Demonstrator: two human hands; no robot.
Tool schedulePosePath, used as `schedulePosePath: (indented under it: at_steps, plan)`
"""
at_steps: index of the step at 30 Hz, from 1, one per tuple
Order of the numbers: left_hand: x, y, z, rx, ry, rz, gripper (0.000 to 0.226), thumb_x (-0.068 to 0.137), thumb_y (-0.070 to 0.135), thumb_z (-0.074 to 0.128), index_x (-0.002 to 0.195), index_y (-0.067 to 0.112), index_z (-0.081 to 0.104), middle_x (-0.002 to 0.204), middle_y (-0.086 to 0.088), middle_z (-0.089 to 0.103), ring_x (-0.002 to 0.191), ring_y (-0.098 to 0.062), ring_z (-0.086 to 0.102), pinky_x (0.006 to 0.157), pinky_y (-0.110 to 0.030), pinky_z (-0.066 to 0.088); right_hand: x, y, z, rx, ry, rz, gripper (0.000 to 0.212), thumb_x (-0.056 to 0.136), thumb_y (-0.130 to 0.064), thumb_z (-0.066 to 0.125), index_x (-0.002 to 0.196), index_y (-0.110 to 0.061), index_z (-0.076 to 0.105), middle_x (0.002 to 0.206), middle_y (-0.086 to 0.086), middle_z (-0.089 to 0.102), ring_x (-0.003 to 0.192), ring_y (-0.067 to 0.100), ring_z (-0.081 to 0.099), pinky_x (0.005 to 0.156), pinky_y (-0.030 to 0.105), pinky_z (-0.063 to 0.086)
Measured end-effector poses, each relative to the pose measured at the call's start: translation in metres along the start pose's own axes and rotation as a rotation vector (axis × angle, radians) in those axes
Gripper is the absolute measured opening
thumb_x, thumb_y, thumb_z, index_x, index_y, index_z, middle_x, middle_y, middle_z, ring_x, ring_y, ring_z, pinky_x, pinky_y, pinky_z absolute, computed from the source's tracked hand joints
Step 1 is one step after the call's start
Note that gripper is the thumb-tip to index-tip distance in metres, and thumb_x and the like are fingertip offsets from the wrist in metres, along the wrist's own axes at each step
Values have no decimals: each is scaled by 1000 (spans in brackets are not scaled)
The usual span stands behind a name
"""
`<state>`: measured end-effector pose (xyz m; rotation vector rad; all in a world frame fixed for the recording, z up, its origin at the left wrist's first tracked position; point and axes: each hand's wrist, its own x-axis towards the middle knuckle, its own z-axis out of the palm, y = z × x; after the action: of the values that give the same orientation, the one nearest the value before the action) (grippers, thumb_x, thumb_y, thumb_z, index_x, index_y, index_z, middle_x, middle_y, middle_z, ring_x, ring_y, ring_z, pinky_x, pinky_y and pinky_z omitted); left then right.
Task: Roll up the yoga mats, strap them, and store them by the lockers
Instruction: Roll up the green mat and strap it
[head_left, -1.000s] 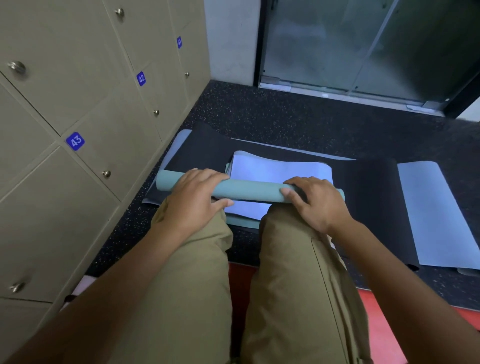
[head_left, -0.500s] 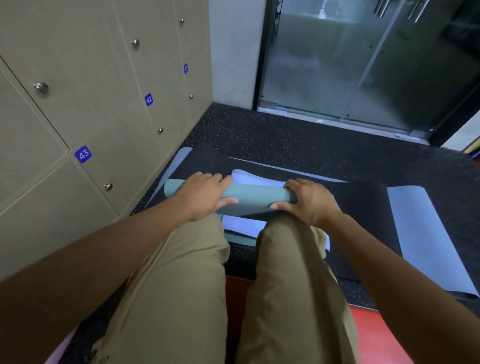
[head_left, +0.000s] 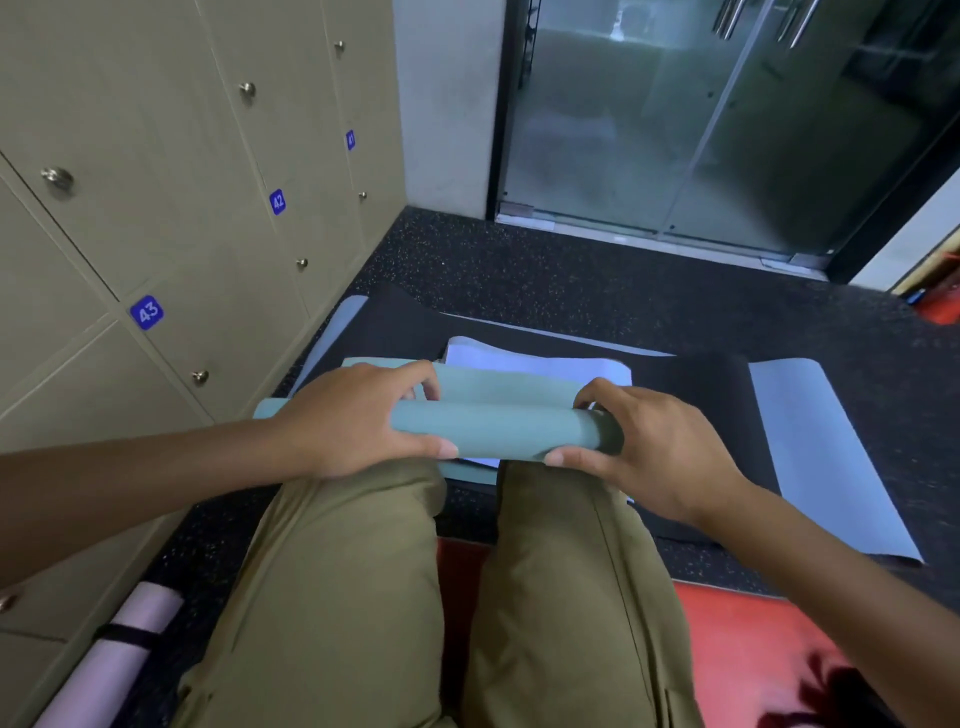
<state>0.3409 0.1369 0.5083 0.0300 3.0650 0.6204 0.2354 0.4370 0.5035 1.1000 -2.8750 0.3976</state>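
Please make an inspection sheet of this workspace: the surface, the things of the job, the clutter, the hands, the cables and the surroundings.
Surface: dark speckled floor; a red mat under the person's knees.
Job's things: green mat, partly rolled, its flat part ahead of the roll; black mat and pale blue mat lie flat; pink rolled mat with a black strap lies by the lockers.
Clutter: a white sheet beyond the green roll.
Hands: left hand and right hand each grip the green roll.
Cables: nothing seen.
Surroundings: numbered lockers on the left, glass door ahead.
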Motion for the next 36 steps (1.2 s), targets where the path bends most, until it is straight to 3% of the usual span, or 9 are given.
schedulePosePath:
  at_steps: [4,11,15,20,24,28,31,36]
  plan:
    - [-43,12,2,-66,-14,28,53,67,86,62,97,43,53,100,21,62,93,1,57,81,-31,49,-48,-22,-14,16,-1,-30,66,74,-97,36,106,-41,53,82,-18,57,72,11,54,61,35,51]
    - [-112,32,21,-177,-51,29,53,61,86,65,96,47,56,101,18,58,88,-9,57,73,-29,48,-115,-49,-15,114,-137,-29,61,77,-96,38,103,-43,52,86,-23,54,75,6,52,59,29,45]
    - [-135,41,26,-233,-108,12,51,60,84,67,96,48,61,97,18,63,84,-9,60,76,-25,45,-139,-59,-18,140,-178,-44,57,79,-92,41,100,-41,58,93,-21,53,86,5,52,60,30,52]
    - [-154,47,31,-297,-195,-3,47,62,79,69,94,45,66,93,17,66,82,-9,62,75,-25,44,-159,-66,-21,183,-308,-23,66,76,-97,33,98,-41,59,92,-22,49,91,2,49,65,23,47]
    - [-159,46,42,-363,-248,-39,47,62,79,67,93,43,68,91,18,67,86,-9,63,78,-26,45,-165,-69,-12,185,-276,-61,61,83,-91,38,102,-39,63,89,-24,54,93,3,54,67,21,48]
    - [-154,42,44,-309,-250,13,53,66,87,61,93,43,68,94,20,66,98,-7,58,83,-20,40,-167,-74,-5,228,-174,-40,44,86,-78,49,103,-40,63,96,-23,54,92,2,53,73,5,41]
    - [-151,43,41,-352,-272,1,46,65,78,67,97,45,68,105,23,62,102,-4,57,83,-12,38,-166,-71,2,328,-137,-16,44,82,-77,55,100,-39,67,96,-23,55,91,3,57,80,14,43]
    - [-152,49,42,-291,-115,97,29,82,60,66,105,44,65,105,24,63,98,-5,61,82,-16,42,-147,-64,0,488,-279,91,49,76,-82,60,94,-38,73,100,-21,62,99,4,60,81,24,46]
